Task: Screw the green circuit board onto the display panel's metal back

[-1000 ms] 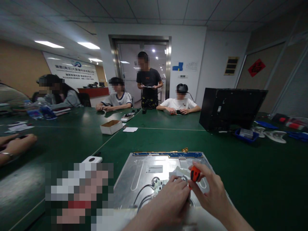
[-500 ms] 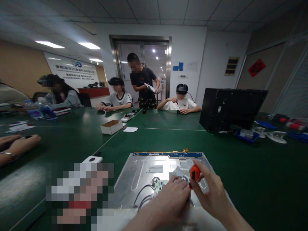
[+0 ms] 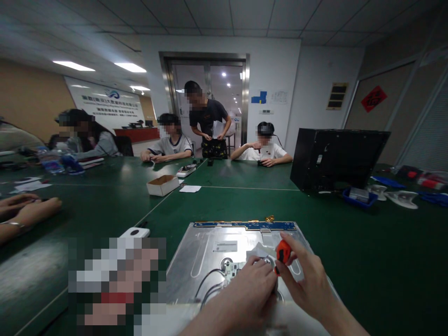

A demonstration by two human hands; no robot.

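Note:
A flat silver metal panel (image 3: 182, 267), looking like the back of a display, lies in front of me. Along its far edge runs a blue circuit strip (image 3: 224, 226). A small circuit board (image 3: 231, 269) with dark cables (image 3: 204, 282) sits near its middle. My right hand (image 3: 311, 280) pinches the orange and black handle of a screwdriver (image 3: 283, 252) between thumb and fingers, over the panel's right half. My left hand (image 3: 248, 289) is closed beside the board, close to the screwdriver's lower end; its fingertips and whatever they hold are hidden.
A large black monitor-like case (image 3: 336, 158) stands at right, beside a blue tray (image 3: 360, 198). A small open box (image 3: 163, 185) and paper (image 3: 190, 189) lie ahead. Another person's hands (image 3: 35, 212) are at far left. People sit across the green table (image 3: 252, 203); one person (image 3: 210, 119) stands.
My hands and the screwdriver look almost unmoved. Across the table, the standing person has shifted the white item they hold to a more upright position in front of the body.

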